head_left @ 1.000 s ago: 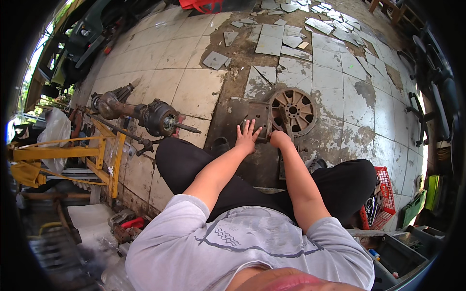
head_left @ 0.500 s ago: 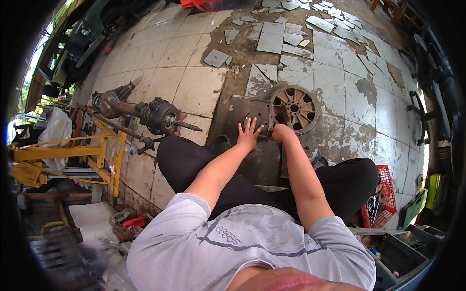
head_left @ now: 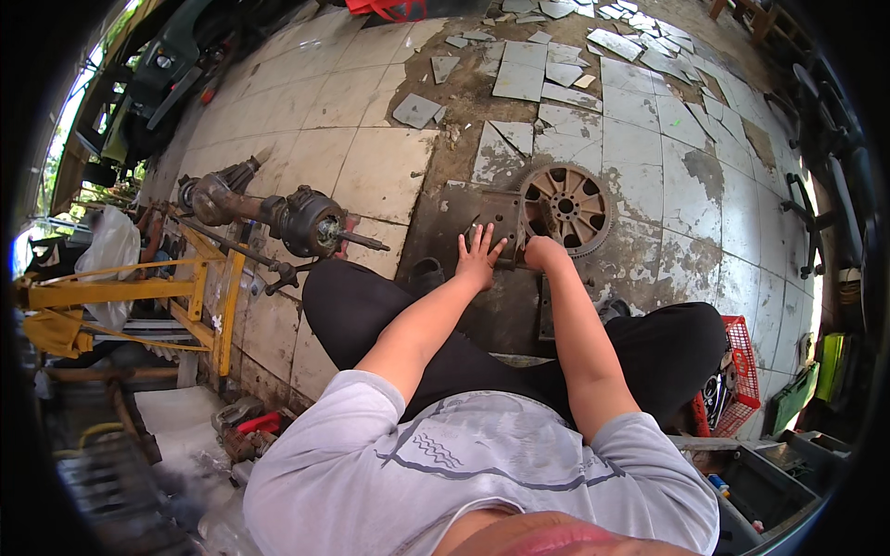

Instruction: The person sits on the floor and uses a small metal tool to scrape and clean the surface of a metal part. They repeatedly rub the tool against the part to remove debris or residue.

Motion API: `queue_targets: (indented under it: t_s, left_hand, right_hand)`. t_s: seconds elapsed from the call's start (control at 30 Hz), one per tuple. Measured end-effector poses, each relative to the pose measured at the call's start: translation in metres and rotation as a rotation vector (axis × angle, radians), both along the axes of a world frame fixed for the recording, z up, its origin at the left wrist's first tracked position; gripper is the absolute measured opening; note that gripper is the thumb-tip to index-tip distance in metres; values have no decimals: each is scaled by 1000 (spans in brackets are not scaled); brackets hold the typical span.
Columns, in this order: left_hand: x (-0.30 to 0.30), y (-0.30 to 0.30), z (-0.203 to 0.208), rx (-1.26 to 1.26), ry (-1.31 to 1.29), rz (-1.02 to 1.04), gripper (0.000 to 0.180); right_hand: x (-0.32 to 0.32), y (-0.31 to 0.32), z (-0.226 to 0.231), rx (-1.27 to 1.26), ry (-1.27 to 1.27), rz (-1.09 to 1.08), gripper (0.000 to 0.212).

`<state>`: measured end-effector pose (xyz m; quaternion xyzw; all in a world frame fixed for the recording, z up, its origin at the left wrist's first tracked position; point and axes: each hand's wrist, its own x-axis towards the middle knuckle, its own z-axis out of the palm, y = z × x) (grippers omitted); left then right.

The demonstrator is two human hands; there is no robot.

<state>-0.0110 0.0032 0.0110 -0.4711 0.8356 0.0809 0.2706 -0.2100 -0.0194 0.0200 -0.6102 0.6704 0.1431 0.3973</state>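
My left hand lies with its fingers spread on the near part of a dark, rusty metal plate with holes in it. Just to the right, my right hand is closed in a fist at the plate's right edge. Whatever it grips is hidden by the fingers. Beyond that fist, a rusty toothed flywheel with spokes and a ring of holes lies flat on the floor, partly beside the plate.
On the left, a greasy axle assembly with a protruding shaft sits near a yellow metal frame. A red plastic basket stands by my right knee, a grey toolbox behind it. Broken tiles litter the far floor.
The whole view has shifted very slightly. Both hands keep nearly the same places by the plate and the flywheel.
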Motion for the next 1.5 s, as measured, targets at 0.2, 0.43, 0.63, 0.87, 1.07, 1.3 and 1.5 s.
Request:
queue_targets:
  t_s: [0.2, 0.43, 0.63, 0.87, 1.07, 1.3, 1.5]
  left_hand:
    - [7, 2, 1, 47, 18, 27, 115]
    - [-1, 0, 5, 62, -1, 30, 110]
    - [-9, -4, 12, 6, 24, -10, 108]
    - [1, 0, 5, 32, 12, 12, 108]
    - [4, 0, -6, -7, 37, 13, 117]
    - [-8, -4, -7, -42, 51, -26, 121]
    - [4, -1, -7, -5, 9, 14, 110]
  right_hand:
    - [11, 22, -7, -102, -33, -23, 34]
    - [10, 23, -10, -66, -18, 30, 35]
    - [-11, -7, -15, -16, 32, 52, 35]
    - [2, 5, -7, -62, -6, -10, 35]
    - [8, 15, -52, -100, -29, -1, 33]
    - [-25, 4, -72, -147, -96, -62, 32]
    - [-7, 4, -32, -95, -108, -19, 34]
